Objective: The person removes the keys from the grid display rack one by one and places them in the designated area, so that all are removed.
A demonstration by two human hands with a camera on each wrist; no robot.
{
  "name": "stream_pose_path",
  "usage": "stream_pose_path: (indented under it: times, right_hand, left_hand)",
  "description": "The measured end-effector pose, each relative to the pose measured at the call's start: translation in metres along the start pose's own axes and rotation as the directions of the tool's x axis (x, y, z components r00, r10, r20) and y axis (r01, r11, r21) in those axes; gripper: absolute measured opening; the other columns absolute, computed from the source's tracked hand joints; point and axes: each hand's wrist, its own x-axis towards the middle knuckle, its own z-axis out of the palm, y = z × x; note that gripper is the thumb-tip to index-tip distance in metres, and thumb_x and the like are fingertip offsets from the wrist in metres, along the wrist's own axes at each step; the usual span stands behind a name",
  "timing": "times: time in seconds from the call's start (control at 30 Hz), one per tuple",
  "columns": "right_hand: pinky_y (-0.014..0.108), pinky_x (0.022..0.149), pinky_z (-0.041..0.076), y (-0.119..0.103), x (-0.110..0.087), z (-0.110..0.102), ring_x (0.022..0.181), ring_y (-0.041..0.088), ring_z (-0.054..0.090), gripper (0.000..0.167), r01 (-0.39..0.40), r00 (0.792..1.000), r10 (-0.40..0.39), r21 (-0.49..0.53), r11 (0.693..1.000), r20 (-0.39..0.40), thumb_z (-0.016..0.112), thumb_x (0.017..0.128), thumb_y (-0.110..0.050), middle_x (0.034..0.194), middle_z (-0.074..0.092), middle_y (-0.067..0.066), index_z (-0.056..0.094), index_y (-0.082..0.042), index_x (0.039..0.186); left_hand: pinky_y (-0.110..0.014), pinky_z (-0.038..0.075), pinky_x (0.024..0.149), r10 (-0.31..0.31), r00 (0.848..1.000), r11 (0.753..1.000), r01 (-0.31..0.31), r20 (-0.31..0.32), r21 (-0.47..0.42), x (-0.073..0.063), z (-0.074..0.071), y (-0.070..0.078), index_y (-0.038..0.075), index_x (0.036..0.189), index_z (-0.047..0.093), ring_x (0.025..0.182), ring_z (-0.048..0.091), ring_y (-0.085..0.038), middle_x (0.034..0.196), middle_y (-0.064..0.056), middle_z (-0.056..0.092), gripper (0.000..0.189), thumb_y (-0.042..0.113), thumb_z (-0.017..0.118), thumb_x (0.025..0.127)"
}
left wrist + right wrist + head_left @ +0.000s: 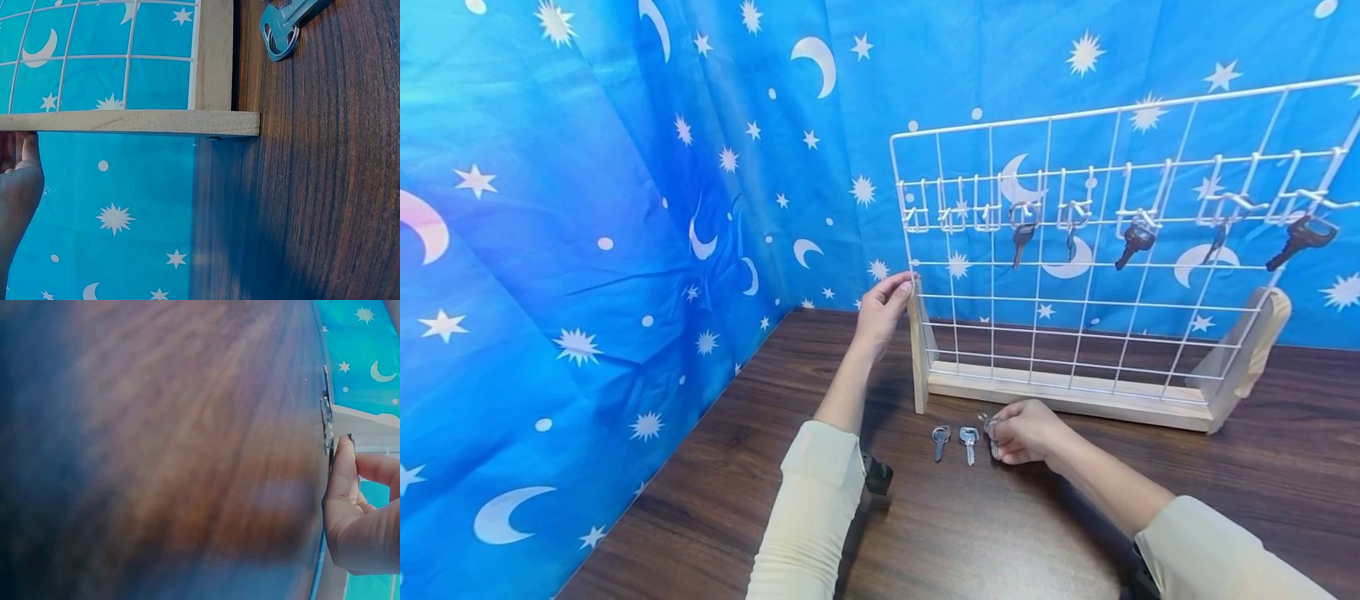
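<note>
My left hand (882, 312) grips the top of the left wooden upright (919, 358) of a white wire grid rack (1033, 297). In the left wrist view, the thumb lies along that wooden edge. Low over the table, in front of the rack's base, my right hand (1032, 432) pinches a silver key (995, 446) between thumb and fingers; the hand covers much of it. Two more silver keys, one (940, 443) and another (969, 445), lie side by side on the table to its left. The right wrist view shows the pinching hand (362, 515) close to the tabletop.
Several keys, such as a dark one (1023, 237), hang from white hooks (1126, 200) along the grid's upper part. The three leftmost hooks (951, 218) bear no keys. A blue cloth (625, 250) with moons and stars surrounds the dark wooden table (760, 400).
</note>
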Motion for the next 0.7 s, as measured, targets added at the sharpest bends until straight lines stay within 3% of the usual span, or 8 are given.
stream_pose_path:
  times: [0.4, 0.7]
  right_hand:
    - [0.02, 0.05, 0.053, 0.0033, 0.0028, 0.002, 0.048, 0.009, 0.056, 0.019, -0.022, 1.0, 0.022, -0.04, 0.999, 0.012, 0.051, 0.081, 0.007, 0.06, 0.056, 0.006, 0.055, 0.015, 0.098]
    - [0.022, 0.048, 0.053, 0.0057, 0.0047, 0.0064, 0.047, 0.011, 0.056, 0.009, -0.017, 1.0, 0.014, -0.118, 0.993, -0.026, 0.054, 0.08, 0.009, 0.057, 0.056, 0.007, 0.056, 0.012, 0.088]
  left_hand:
    - [-0.031, 0.047, 0.092, 0.002, 1.0, 1.0, -0.002, -0.001, -0.011, 0.0003, 0.0003, -0.0005, -0.01, 0.119, 0.054, 0.109, 0.056, -0.025, 0.12, -0.02, 0.057, 0.028, 0.006, 0.049, 0.095]
    - [-0.029, 0.047, 0.092, -0.008, 1.0, 0.999, 0.008, -0.006, -0.033, 0.0002, 0.0014, 0.0001, -0.01, 0.119, 0.054, 0.109, 0.056, -0.026, 0.121, -0.022, 0.056, 0.028, 0.004, 0.049, 0.095]
